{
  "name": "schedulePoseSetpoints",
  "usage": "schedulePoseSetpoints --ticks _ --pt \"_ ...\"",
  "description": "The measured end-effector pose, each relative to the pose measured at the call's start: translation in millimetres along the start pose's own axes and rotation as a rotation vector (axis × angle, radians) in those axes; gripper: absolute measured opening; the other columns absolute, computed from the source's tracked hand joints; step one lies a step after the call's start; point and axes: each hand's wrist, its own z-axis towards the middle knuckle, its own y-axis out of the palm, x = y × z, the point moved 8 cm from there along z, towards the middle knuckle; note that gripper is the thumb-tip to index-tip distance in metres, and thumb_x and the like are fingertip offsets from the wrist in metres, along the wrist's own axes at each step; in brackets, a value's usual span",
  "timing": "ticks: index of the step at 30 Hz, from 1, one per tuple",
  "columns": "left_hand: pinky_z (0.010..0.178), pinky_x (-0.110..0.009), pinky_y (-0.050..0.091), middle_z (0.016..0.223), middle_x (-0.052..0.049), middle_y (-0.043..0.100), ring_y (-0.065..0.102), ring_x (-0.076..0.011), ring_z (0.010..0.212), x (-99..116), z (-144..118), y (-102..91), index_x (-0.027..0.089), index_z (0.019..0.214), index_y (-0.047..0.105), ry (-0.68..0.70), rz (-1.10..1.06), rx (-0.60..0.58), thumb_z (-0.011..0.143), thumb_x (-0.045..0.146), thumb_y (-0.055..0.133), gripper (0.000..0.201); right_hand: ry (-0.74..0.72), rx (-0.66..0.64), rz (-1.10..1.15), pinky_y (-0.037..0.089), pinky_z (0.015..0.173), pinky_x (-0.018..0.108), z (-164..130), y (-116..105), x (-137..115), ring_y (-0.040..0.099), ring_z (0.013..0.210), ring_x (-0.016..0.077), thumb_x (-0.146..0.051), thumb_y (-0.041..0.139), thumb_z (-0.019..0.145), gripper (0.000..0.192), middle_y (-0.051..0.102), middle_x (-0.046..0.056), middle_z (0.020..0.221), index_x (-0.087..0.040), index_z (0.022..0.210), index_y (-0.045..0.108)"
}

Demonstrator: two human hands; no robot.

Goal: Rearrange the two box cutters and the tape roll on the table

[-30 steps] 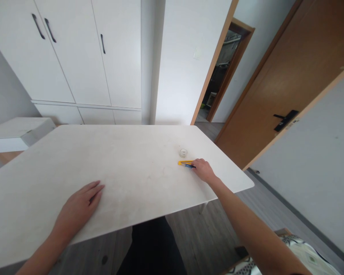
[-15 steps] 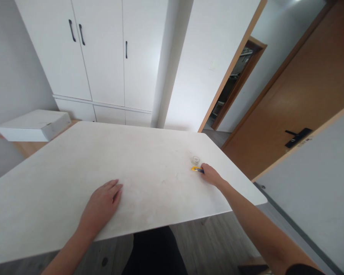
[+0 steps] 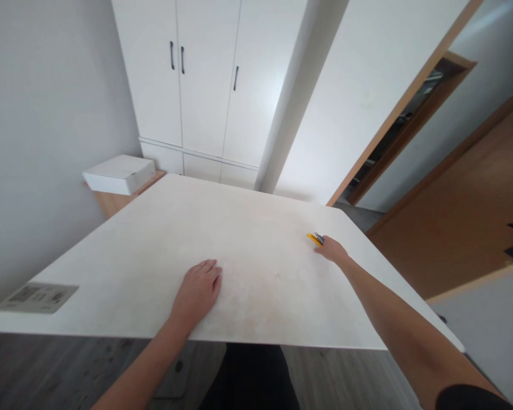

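Observation:
My left hand [image 3: 198, 289] lies palm down on the white table [image 3: 222, 222], near its front edge, with fingers outstretched and nothing in it. Toward the table's right side, my right hand [image 3: 332, 249] is closed around a yellow utility knife [image 3: 314, 239]. The knife's yellow end points away to the left, and grey and dark parts show beside it. My fingers hide the rest of the knife.
A grey printed label [image 3: 38, 297] is on the table's left front corner. Beyond the far left edge, a white box [image 3: 122, 173] rests on a wooden cabinet [image 3: 111, 202]. White wardrobe doors [image 3: 209, 85] stand behind; a brown door [image 3: 461, 210] is at the right.
The view has swung left, bringing the label into sight. My right hand has shifted and tilted the knife. The clear tape roll beside it is no longer visible. My left hand stays flat.

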Motion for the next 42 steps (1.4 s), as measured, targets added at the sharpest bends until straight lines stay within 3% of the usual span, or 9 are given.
schedulePoseSetpoints --ticks 3,9,11,14,18,25,36,40,42 --pt "0.105 -0.046 0.043 0.127 -0.011 0.066 0.058 -0.0265 0.119 2 2 -3.4 0.020 0.105 0.071 -0.028 -0.024 -0.009 0.094 0.024 0.047 0.027 -0.178 0.025 0.121 0.040 0.059 0.027 -11 -11 -102 0.065 0.078 0.0211 -0.044 0.066 0.079 0.032 0.069 0.007 0.089 -0.020 0.101 0.062" --pt "0.105 -0.046 0.043 0.128 -0.012 0.065 0.057 -0.0261 0.121 4 4 -12.7 0.019 0.105 0.070 -0.039 -0.073 -0.014 0.092 0.020 0.049 0.025 -0.754 -0.092 0.276 0.042 0.063 0.027 -104 1 -379 0.065 0.085 0.0220 -0.051 0.072 0.073 0.043 0.071 0.007 0.098 -0.019 0.100 0.063" --pt "0.104 -0.045 0.043 0.122 -0.011 0.067 0.059 -0.0253 0.117 6 4 -16.7 0.019 0.102 0.070 -0.032 -0.105 0.004 0.091 0.018 0.050 0.024 -0.814 -0.140 0.270 0.043 0.064 0.027 -130 16 -440 0.066 0.088 0.0235 -0.052 0.072 0.073 0.048 0.071 0.009 0.102 -0.018 0.106 0.063" --pt "0.099 -0.043 0.046 0.103 -0.008 0.072 0.063 -0.0245 0.107 5 5 -18.8 0.020 0.095 0.070 -0.036 -0.159 0.038 0.087 0.016 0.052 0.020 -0.826 -0.233 0.249 0.046 0.064 0.028 -153 40 -490 0.067 0.092 0.0251 -0.055 0.073 0.071 0.055 0.071 0.012 0.107 -0.016 0.110 0.064" --pt "0.095 -0.044 0.047 0.100 -0.008 0.073 0.064 -0.0259 0.101 1 5 -16.1 0.020 0.097 0.069 -0.054 -0.196 0.069 0.085 0.017 0.051 0.021 -0.782 -0.285 0.249 0.048 0.065 0.029 -154 51 -504 0.068 0.095 0.0272 -0.060 0.069 0.073 0.057 0.071 0.015 0.109 -0.015 0.108 0.068" --pt "0.096 -0.044 0.046 0.099 -0.008 0.072 0.062 -0.0260 0.102 1 5 -18.4 0.021 0.095 0.069 -0.064 -0.183 0.069 0.084 0.016 0.052 0.021 -0.616 -0.260 0.226 0.052 0.078 0.033 -133 52 -489 0.066 0.109 0.0308 -0.065 0.063 0.078 0.064 0.068 0.019 0.120 -0.015 0.118 0.066" --pt "0.104 -0.044 0.041 0.117 -0.010 0.066 0.057 -0.0246 0.115 0 4 -12.0 0.020 0.097 0.070 -0.080 -0.165 -0.013 0.090 0.020 0.052 0.019 -0.537 -0.249 0.182 0.052 0.083 0.036 -100 53 -475 0.064 0.111 0.0317 -0.059 0.060 0.084 0.062 0.066 0.022 0.120 -0.011 0.122 0.064" --pt "0.104 -0.045 0.040 0.119 -0.011 0.066 0.057 -0.0246 0.115 1 3 -12.8 0.020 0.098 0.070 -0.079 -0.162 -0.008 0.090 0.020 0.052 0.019 -0.492 -0.155 0.215 0.052 0.081 0.038 -97 43 -470 0.064 0.109 0.0310 -0.059 0.053 0.088 0.066 0.057 0.026 0.131 -0.009 0.132 0.053" --pt "0.103 -0.045 0.041 0.118 -0.010 0.066 0.057 -0.0248 0.115 2 3 -13.9 0.020 0.096 0.070 -0.080 -0.157 -0.004 0.090 0.019 0.052 0.019 -0.533 -0.121 0.231 0.051 0.081 0.036 -100 38 -476 0.064 0.108 0.0286 -0.049 0.050 0.093 0.055 0.059 0.024 0.129 -0.010 0.131 0.051"
